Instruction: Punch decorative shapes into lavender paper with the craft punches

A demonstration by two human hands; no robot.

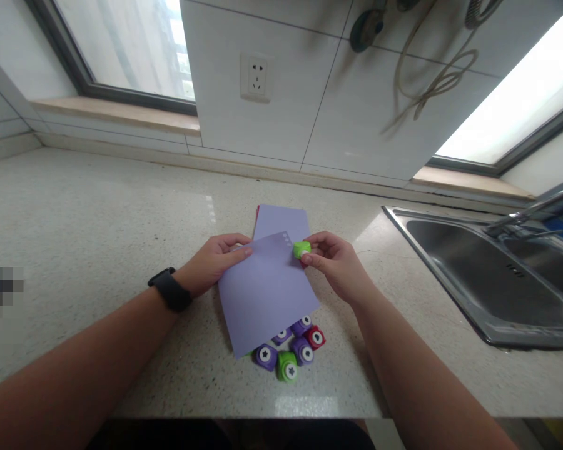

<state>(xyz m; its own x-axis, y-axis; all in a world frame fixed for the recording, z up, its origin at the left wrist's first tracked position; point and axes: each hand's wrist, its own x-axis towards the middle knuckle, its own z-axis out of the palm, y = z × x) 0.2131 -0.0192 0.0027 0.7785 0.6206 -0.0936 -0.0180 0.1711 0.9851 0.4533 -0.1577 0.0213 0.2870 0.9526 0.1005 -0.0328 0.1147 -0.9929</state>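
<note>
My left hand [225, 256] grips the left edge of a purple sheet of paper [267, 287], thumb on top. A few small punched shapes show near the sheet's upper corner. Between the fingers and thumb of my right hand [331, 259] is a green craft punch [301, 249], at the sheet's right edge. Whether the paper sits in its slot, I cannot tell. Under and beyond the sheet lies a stack of purple paper [281, 219] with a red edge. Several more punches lie nearer me, among them a red punch [315, 337] and another green punch [288, 367], some partly covered by the sheet.
A speckled stone counter [122, 212] carries everything. To the right is a steel sink [478, 294] with a faucet [520, 219]. The tiled wall behind has a socket [257, 75] and a hanging cable [422, 94]. The counter's front edge runs close to my body.
</note>
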